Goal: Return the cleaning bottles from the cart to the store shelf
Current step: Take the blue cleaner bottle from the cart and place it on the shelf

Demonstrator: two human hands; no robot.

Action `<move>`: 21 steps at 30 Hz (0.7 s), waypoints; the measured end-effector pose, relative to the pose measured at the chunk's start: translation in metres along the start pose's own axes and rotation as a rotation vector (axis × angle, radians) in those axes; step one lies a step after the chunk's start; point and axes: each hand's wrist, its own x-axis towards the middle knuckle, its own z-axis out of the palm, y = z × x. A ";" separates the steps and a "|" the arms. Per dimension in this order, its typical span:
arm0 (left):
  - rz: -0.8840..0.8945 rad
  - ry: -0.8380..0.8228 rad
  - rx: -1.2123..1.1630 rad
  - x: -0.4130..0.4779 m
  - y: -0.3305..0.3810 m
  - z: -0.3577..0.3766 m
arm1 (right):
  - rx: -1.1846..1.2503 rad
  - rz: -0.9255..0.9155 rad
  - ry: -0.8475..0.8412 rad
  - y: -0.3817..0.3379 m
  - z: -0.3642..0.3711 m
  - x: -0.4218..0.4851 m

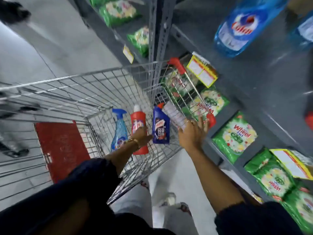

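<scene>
A wire shopping cart (88, 85) stands beside the grey store shelf (257, 85). Three cleaning bottles lie in its basket: a light blue spray bottle (119, 133), a red bottle with a white cap (137, 119) and a dark blue Harpic bottle (161, 126). My left hand (142, 137) reaches into the basket and closes around the middle of the red bottle, its thumb touching the dark blue one. My right hand (193, 133) rests with fingers spread on the cart's rear wire flap, next to the red handle end (211, 120).
Green detergent packs (234, 136) and yellow price tags (202, 71) fill the lower shelves. Blue refill pouches (245, 26) sit on an upper shelf. A red panel (62, 148) and more cart wires (17, 160) are at the left. Another person's shoe (13, 12) shows top left.
</scene>
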 end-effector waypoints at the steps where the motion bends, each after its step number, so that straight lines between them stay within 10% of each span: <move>1: -0.016 0.016 -0.039 0.010 0.004 0.007 | -0.066 0.021 -0.009 0.001 0.003 0.002; 12: -0.346 0.044 -0.487 0.085 0.031 0.051 | -0.161 0.016 -0.001 0.007 0.016 0.010; 21: -0.176 0.112 -0.624 0.034 0.038 0.005 | -0.066 -0.026 0.014 0.006 0.009 0.008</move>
